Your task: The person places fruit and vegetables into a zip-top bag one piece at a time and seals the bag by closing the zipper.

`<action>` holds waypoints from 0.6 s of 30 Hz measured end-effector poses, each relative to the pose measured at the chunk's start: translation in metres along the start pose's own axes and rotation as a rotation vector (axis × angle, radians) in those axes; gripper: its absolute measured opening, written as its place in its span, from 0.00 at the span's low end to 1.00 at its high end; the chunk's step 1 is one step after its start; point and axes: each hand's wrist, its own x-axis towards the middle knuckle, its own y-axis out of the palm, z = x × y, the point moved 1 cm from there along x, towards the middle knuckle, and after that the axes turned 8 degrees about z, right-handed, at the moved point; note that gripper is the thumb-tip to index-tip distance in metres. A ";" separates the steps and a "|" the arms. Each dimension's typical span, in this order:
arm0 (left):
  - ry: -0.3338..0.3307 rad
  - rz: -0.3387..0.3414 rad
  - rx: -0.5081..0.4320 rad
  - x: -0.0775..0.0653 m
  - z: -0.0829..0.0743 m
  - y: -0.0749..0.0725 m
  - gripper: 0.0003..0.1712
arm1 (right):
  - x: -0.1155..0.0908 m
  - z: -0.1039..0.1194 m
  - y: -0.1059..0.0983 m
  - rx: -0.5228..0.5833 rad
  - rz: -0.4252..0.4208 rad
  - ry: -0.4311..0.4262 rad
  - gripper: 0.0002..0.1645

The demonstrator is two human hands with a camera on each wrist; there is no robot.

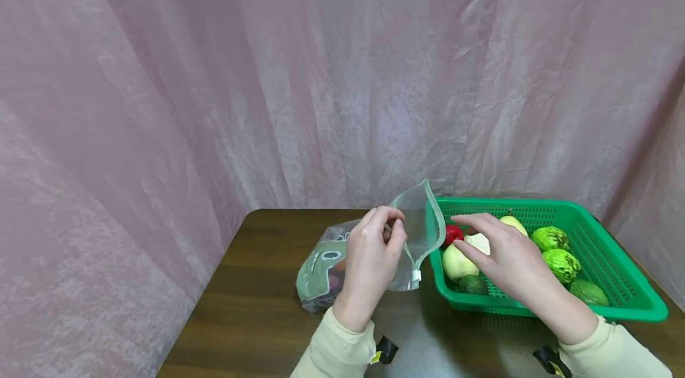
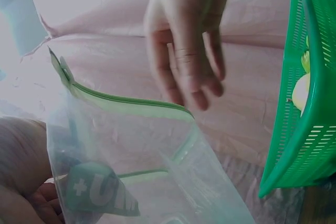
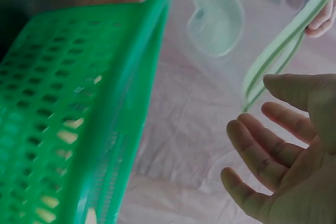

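A clear zip bag (image 1: 316, 274) with a green cartoon print lies on the table, its green-edged mouth raised toward the basket. My left hand (image 1: 371, 253) pinches the bag near its mouth; some fingertips are hidden. Dim shapes of a few things show through the bag's film. My right hand (image 1: 508, 259) holds nothing, its fingers spread over the left part of the green basket (image 1: 628, 283). In the right wrist view the right hand (image 3: 294, 156) is apart from the bag's zip edge (image 3: 286, 43). A white slider (image 1: 416, 275) sits at the zip's near end.
Inside the basket are a red fruit (image 1: 453, 236), a pale round fruit (image 1: 457, 263), a dark green one (image 1: 473, 284) and several green vegetables, such as a mottled one (image 1: 561, 265). The brown table (image 1: 235, 301) ends at a pink curtain (image 1: 321, 81) behind.
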 end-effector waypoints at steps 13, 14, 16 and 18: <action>0.000 0.003 -0.001 0.001 0.001 0.000 0.06 | -0.017 -0.033 0.008 -0.126 0.092 0.070 0.27; 0.000 0.003 0.000 0.001 0.001 0.000 0.06 | -0.017 -0.034 0.008 -0.130 0.102 0.076 0.28; -0.001 0.002 0.000 0.001 0.001 0.000 0.06 | -0.018 -0.037 0.009 -0.144 0.122 0.092 0.29; -0.002 0.004 -0.001 0.000 0.001 0.000 0.06 | -0.019 -0.038 0.011 -0.157 0.143 0.114 0.29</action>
